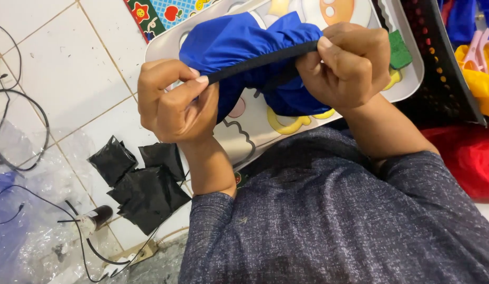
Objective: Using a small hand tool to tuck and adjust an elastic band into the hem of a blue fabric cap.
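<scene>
Near left on the tiled floor lie black pouches [142,181] (out of the way). Above the lap, the left hand [173,102] and right hand [349,66] are both closed, pinching a black strap [260,62] taut between them. Its blue cloth [244,47] hangs bunched over a far tray [413,79].

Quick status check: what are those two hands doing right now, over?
Left hand and right hand both pinching the black strap, pulled taut. Blue cloth bunched along it, over the tray. Nothing in the way.
</scene>
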